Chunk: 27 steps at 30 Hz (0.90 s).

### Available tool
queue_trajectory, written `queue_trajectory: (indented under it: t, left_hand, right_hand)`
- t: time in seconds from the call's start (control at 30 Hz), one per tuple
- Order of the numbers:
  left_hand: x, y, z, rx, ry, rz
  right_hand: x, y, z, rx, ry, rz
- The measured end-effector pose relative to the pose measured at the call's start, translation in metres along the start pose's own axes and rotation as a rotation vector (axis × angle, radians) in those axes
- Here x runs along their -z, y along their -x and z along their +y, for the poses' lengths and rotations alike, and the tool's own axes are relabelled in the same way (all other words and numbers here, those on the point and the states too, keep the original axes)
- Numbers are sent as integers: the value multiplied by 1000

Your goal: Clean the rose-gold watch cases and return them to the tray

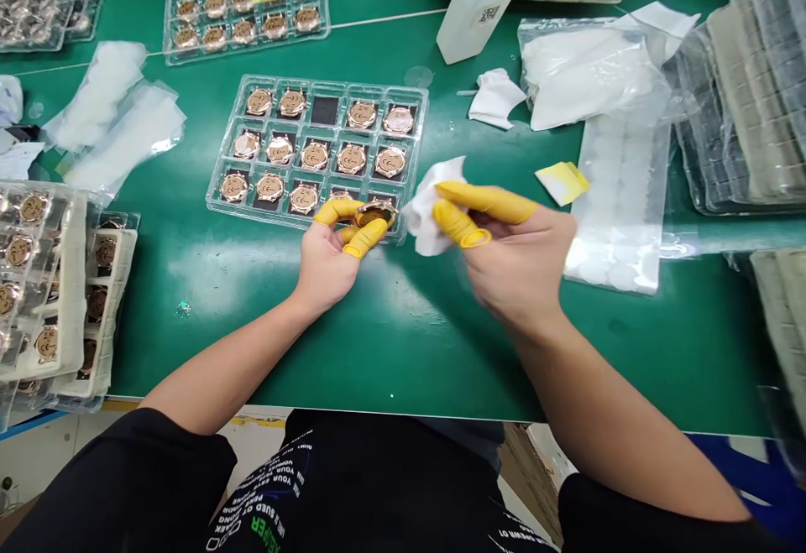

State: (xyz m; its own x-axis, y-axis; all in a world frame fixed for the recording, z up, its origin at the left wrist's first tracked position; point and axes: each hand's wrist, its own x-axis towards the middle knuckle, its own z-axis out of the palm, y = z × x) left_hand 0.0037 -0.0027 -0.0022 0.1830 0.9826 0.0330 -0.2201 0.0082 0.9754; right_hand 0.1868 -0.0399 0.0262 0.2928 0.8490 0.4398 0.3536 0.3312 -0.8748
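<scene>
My left hand (337, 247), in yellow finger cots, grips a gold-rimmed watch case (376, 215) by its edge, tilted, over the near right part of a clear plastic tray (220, 171). Rows of gold watch cases (314, 154) lie back side up in that tray. One pocket in its far row holds only a dark pad (325, 110). A crumpled white cloth (434, 209) is pinched between the yellow-cotted fingers of my right hand (497, 234), just right of the watch case. A small gap seems to separate cloth and case.
A white bottle (478, 7) stands behind on the green table (403, 343). White wipes (585, 75) and a yellow-and-white folded piece (562, 183) lie right. Stacked trays flank both sides, loaded ones (44, 284) left and clear ones (749, 91) right. Another filled tray (245, 3) lies farther back.
</scene>
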Motion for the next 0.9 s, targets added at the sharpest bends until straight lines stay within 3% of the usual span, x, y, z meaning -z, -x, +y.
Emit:
queue_trajectory:
  t: [0.1,0.2,0.27,0.43,0.5,0.6,0.67,0.73,0.83,0.9]
  left_hand:
    - [-3,4,3,-15,-43,-63]
    - [-3,6,4,-23,-46,-50]
    - [-2,9,3,-42,-72,-48]
    - [1,19,2,-171,-350,-82]
    - [1,21,3,-167,-391,-45]
    - [-2,20,5,-51,-315,0]
    - [-4,15,7,71,-195,-13]
    - [-6,10,11,186,-35,-13]
    - [-6,3,19,300,152,31]
    - [-5,0,24,346,202,47]
  right_hand:
    - [-10,10,0,-76,-121,-61]
    - [-13,14,-4,-83,-14,-117]
    - [-13,14,-6,3,86,-125]
    - [-16,12,-1,378,153,-81]
    - [-16,10,2,434,237,-94]
    - [-10,6,4,463,474,-153]
    - [-5,1,2,422,580,-171]
    - [0,-4,-1,291,560,-107]
    - [5,-13,-3,-49,242,70]
    - [4,-16,-2,-263,-41,94]
